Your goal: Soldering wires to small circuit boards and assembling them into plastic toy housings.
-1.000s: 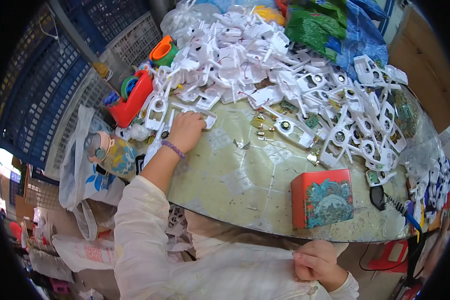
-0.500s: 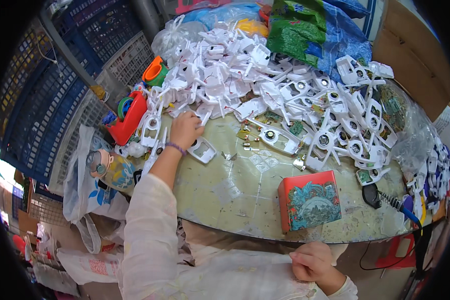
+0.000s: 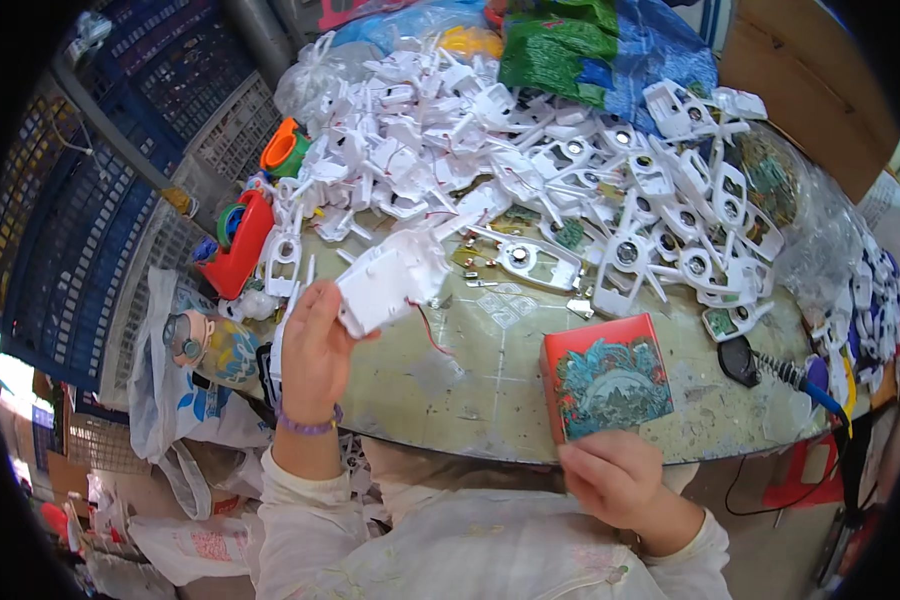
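My left hand [image 3: 315,345] grips a white plastic housing [image 3: 385,285] by its near end, raised over the left part of the table. The housing is tilted, and a thin red wire [image 3: 430,335] dangles from it. Just in front of the red tin box [image 3: 610,375], at the table's near edge, is my right hand [image 3: 615,480]. Its fingers are curled together, and whatever they may hold is hidden. On the table behind the box lies a white handle-shaped part [image 3: 540,262] with a round dark piece set in it.
A heap of white housings [image 3: 400,140] fills the back; frames with round pieces [image 3: 660,240] pile up at right. A red tape dispenser [image 3: 245,245] and a bottle [image 3: 210,345] stand at left. A soldering iron [image 3: 795,375] rests at right, near a clear plastic bag [image 3: 820,250].
My left hand has come back from the heap's edge toward me and up, now with a white housing in it. My right hand has risen to the table edge by the box.
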Demonstrator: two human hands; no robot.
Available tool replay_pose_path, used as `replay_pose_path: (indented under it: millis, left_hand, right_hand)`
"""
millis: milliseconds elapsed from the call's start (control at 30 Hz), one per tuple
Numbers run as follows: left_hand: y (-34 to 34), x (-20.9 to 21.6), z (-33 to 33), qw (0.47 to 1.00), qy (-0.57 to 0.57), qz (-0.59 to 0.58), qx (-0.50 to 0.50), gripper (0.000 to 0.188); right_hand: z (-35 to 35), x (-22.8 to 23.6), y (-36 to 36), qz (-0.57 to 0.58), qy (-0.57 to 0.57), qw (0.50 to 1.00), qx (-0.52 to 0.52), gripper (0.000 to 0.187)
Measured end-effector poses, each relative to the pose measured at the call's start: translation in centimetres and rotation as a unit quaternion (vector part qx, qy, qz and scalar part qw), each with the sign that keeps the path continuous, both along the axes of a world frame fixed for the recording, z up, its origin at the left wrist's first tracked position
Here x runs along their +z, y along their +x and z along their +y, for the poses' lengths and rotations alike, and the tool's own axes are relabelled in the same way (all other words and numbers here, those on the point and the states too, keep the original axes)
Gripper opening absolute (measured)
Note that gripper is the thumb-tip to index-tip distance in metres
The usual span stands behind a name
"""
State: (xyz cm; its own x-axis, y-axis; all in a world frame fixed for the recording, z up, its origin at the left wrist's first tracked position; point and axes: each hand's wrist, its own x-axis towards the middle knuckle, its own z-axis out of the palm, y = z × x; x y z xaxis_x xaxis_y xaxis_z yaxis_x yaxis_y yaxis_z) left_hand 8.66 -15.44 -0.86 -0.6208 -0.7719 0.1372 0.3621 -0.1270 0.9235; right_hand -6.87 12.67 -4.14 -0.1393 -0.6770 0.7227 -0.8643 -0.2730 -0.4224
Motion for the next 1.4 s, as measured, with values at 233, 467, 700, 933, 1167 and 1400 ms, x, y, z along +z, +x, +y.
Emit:
replay_pose_path:
  millis: [233, 467, 700, 933, 1167, 1400]
  left_hand:
    - [0.9, -3.4, 9.7, 0.988, 0.109, 0.063, -0.087, 0.029]
    - [2.4, -3.3, 9.3, 0.848, -0.524, -0.055, -0.050, 0.022]
    - [-0.6, -2.5, 10.2, 0.849, -0.507, -0.119, -0.090, 0.036]
    - [-0.4, -4.9, 9.9, 0.934, -0.285, -0.152, -0.152, 0.020]
    - [-0.6, -7.2, 9.5, 0.952, -0.254, -0.116, -0.127, 0.013]
    - [-0.7, -7.9, 9.2, 0.946, -0.270, -0.091, -0.154, 0.011]
  right_hand:
    - [-4.5, 1.4, 1.6, -0.172, 0.009, 0.984, -0.046, 0.028]
    - [-3.7, 1.3, -0.9, -0.183, 0.053, 0.981, 0.036, 0.025]
    - [-4.0, 1.5, 0.0, -0.169, 0.106, 0.974, 0.110, 0.014]
    - [-4.2, 3.6, -1.0, -0.125, 0.203, 0.963, 0.122, 0.016]
    - [-8.1, 3.5, -15.0, -0.058, 0.259, 0.920, -0.290, 0.024]
    - [-8.7, -1.7, -20.0, -0.227, 0.305, 0.875, -0.299, 0.051]
